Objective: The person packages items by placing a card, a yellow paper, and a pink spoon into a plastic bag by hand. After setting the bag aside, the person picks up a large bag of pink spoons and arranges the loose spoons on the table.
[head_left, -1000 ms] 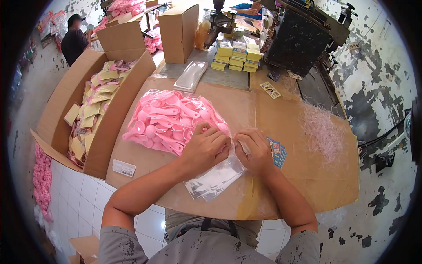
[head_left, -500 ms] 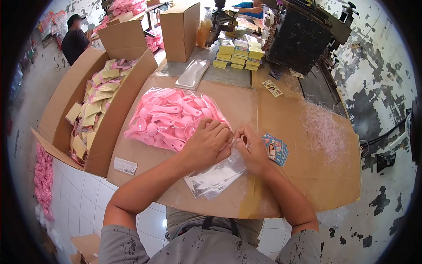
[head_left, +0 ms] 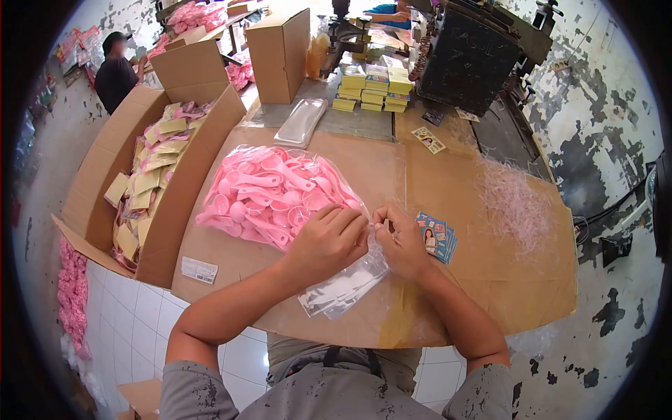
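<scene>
My left hand [head_left: 330, 240] and my right hand [head_left: 400, 245] meet near the middle of the table, fingers closed in a pinch on clear plastic [head_left: 372, 225]. Whether this is the end of the big bag or part of the small bags I cannot tell. A big transparent bag of pink measuring scoops [head_left: 269, 185] lies just beyond and left of my left hand. Flat clear plastic bags [head_left: 343, 290] spread beneath my hands towards my body. Right of my right hand is a fanned stack of blue printed cards [head_left: 437, 238].
At left stands an open carton [head_left: 171, 241] of packed pieces with yellowish cards. Beyond are clear sleeves [head_left: 301, 122], yellow-edged card stacks [head_left: 374, 89] and a black machine [head_left: 467, 59]. Shredded pink filler [head_left: 514, 199] lies right, a white label [head_left: 199, 269] near left. A person [head_left: 117, 73] is far left.
Both hands keep their pinch at almost the same spot, the left fingers slightly lower. The view has shifted a little, and the flat clear bags have moved slightly with the hands.
</scene>
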`<action>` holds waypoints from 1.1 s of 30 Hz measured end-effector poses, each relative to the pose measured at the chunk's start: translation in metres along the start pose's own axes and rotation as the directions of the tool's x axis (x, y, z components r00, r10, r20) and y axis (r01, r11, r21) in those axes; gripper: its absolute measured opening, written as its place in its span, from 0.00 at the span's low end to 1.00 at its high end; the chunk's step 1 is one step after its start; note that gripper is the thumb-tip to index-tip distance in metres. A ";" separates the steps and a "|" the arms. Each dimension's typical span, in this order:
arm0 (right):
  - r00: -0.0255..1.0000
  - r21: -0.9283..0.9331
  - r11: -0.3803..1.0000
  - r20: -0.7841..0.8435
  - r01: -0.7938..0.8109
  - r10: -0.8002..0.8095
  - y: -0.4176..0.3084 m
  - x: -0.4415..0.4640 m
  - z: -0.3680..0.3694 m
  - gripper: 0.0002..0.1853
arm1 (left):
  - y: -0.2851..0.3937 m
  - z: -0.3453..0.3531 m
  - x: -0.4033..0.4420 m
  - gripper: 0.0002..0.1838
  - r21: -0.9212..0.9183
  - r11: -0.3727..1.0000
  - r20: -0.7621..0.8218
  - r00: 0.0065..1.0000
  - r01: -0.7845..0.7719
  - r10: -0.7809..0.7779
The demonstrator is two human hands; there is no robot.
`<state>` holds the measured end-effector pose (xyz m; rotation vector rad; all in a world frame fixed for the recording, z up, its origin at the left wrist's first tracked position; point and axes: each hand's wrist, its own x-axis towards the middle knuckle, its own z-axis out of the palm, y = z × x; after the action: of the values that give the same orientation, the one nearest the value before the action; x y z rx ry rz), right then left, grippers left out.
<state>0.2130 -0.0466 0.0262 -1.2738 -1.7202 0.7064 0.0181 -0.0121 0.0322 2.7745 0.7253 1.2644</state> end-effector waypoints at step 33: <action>0.903 -0.315 0.922 -0.286 0.228 -0.321 -0.007 -0.008 0.013 0.06 | -0.003 0.002 -0.005 0.11 -0.238 0.958 -0.063 0.982 0.161 -0.180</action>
<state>0.1997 -0.0555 0.0232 -1.2137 -1.7045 0.0756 0.0158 -0.0113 0.0269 2.4311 0.7489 1.3422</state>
